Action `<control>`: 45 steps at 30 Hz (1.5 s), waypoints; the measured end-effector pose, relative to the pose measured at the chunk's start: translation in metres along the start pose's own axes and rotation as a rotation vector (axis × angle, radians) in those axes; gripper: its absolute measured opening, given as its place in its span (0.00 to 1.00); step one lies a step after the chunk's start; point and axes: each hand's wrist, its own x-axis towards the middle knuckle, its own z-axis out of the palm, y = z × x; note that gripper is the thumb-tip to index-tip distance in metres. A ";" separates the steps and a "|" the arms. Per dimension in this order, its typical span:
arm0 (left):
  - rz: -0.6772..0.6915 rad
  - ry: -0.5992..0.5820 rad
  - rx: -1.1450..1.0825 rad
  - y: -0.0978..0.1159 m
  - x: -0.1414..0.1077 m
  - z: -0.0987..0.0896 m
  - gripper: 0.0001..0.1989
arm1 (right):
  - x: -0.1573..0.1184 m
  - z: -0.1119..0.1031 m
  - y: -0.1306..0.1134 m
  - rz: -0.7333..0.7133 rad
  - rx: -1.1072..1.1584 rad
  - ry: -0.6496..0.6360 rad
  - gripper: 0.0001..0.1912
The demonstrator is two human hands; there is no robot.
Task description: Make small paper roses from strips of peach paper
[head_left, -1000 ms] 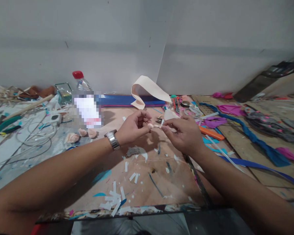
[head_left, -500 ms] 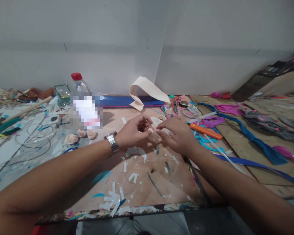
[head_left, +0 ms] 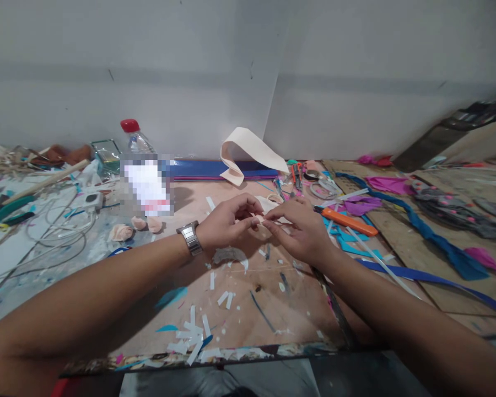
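Observation:
Over the middle of the worktable, my left hand (head_left: 233, 220) and my right hand (head_left: 298, 229) meet fingertip to fingertip. Both are closed on a small cream paper strip (head_left: 261, 220), pinched between thumbs and forefingers; the fingers cover much of it. A silver watch (head_left: 189, 238) is on my left wrist. Left of that wrist lie small peach paper roses (head_left: 121, 232). Behind my hands, a longer cream paper strip (head_left: 248, 144) stands curled in a loop on a blue stack (head_left: 194, 170).
A bottle with a red cap (head_left: 129, 125) stands at the back left, partly blurred out. Green-handled pliers (head_left: 12, 212) and a white cable lie far left. An orange utility knife (head_left: 349, 220) and a blue ribbon (head_left: 421, 220) are at right. White scraps (head_left: 192, 331) litter the front edge.
My right hand has shifted slightly, and less of the cream paper shows below the fingertips. Both hands keep their pinch; the view has moved a little.

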 end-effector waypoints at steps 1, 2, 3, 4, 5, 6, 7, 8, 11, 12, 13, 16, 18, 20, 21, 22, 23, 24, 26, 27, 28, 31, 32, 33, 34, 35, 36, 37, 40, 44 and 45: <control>-0.007 0.008 -0.006 0.000 0.000 0.000 0.12 | 0.000 0.000 0.000 0.001 -0.009 0.003 0.04; -0.016 0.021 -0.009 0.001 0.000 0.001 0.12 | -0.001 0.000 0.000 0.004 -0.015 0.006 0.04; -0.029 0.037 -0.010 0.001 0.000 0.001 0.13 | -0.001 0.000 0.000 0.009 -0.019 0.007 0.04; -0.046 0.054 -0.008 0.002 0.000 0.001 0.14 | -0.002 0.000 0.001 0.014 -0.020 0.005 0.03; -0.064 0.073 -0.008 0.003 0.000 0.002 0.14 | -0.002 0.001 0.001 0.017 -0.020 0.004 0.03; -0.083 0.088 -0.009 0.004 0.000 0.002 0.15 | -0.002 0.001 0.001 0.017 -0.017 0.002 0.03; -0.096 0.099 -0.010 0.006 0.000 0.002 0.15 | -0.002 0.001 0.001 0.016 -0.013 0.001 0.03; -0.103 0.106 -0.006 0.007 0.000 0.002 0.14 | -0.002 0.001 0.001 0.015 -0.010 0.000 0.03; -0.102 0.100 0.004 0.010 0.001 0.002 0.12 | -0.002 0.001 0.001 0.010 -0.005 0.007 0.03; -0.100 0.095 0.006 0.010 0.001 0.002 0.12 | -0.002 0.001 0.001 0.009 -0.006 0.010 0.03; -0.098 0.093 0.006 0.010 0.001 0.002 0.13 | -0.001 0.001 0.001 0.009 -0.007 0.013 0.03; -0.096 0.088 0.017 0.008 0.000 0.002 0.14 | -0.001 0.002 0.001 0.009 -0.013 0.013 0.03; -0.075 0.092 0.053 0.007 0.000 0.002 0.13 | -0.002 0.002 0.001 0.012 -0.016 0.013 0.04; -0.031 0.091 0.127 0.007 -0.001 0.002 0.12 | -0.001 0.002 0.001 0.015 -0.016 0.017 0.04; -0.005 0.088 0.169 0.007 -0.001 0.002 0.11 | -0.001 0.002 0.001 0.016 -0.015 0.020 0.05; 0.017 0.082 0.209 0.008 -0.001 0.001 0.11 | -0.001 0.001 0.001 0.017 -0.013 0.023 0.05; 0.037 0.076 0.243 0.009 -0.001 0.001 0.10 | -0.001 0.001 0.001 0.020 -0.011 0.025 0.05; 0.051 0.069 0.269 0.010 -0.002 0.001 0.10 | -0.001 0.001 0.000 0.022 -0.009 0.024 0.05; 0.071 0.056 0.312 0.011 -0.002 0.000 0.09 | -0.001 0.002 0.000 0.031 -0.006 0.023 0.04; 0.077 0.048 0.335 0.011 -0.003 -0.001 0.09 | -0.001 0.002 0.000 0.031 -0.004 0.021 0.04; 0.082 0.041 0.361 0.011 -0.003 -0.002 0.09 | -0.001 0.002 0.000 0.029 -0.001 0.019 0.04; 0.088 0.031 0.428 0.010 -0.003 -0.004 0.08 | -0.002 0.004 0.002 0.017 0.003 0.015 0.04; 0.088 0.027 0.434 0.010 -0.003 -0.004 0.08 | -0.002 0.004 0.002 0.015 0.000 0.012 0.04; 0.087 0.021 0.426 0.010 -0.003 -0.004 0.08 | -0.002 0.004 0.003 0.014 -0.002 0.010 0.04; 0.087 0.015 0.403 0.010 -0.003 -0.003 0.07 | -0.002 0.004 0.003 0.013 -0.003 0.010 0.04; 0.087 0.009 0.367 0.009 -0.002 -0.002 0.07 | -0.003 0.004 0.004 0.015 0.001 0.010 0.04; 0.086 0.003 0.321 0.009 -0.002 -0.002 0.07 | -0.003 0.004 0.004 0.021 0.006 0.010 0.04; 0.083 0.001 0.273 0.009 -0.002 -0.001 0.07 | -0.003 0.004 0.004 0.030 0.014 0.011 0.04; 0.072 -0.005 0.169 0.008 -0.002 0.002 0.09 | -0.004 0.005 0.005 0.070 0.029 0.014 0.04; 0.047 -0.009 0.094 0.006 -0.002 0.004 0.10 | -0.004 0.004 0.004 0.089 0.012 0.018 0.06; 0.036 -0.008 0.081 0.006 -0.002 0.004 0.10 | -0.004 0.004 0.004 0.088 0.005 0.022 0.06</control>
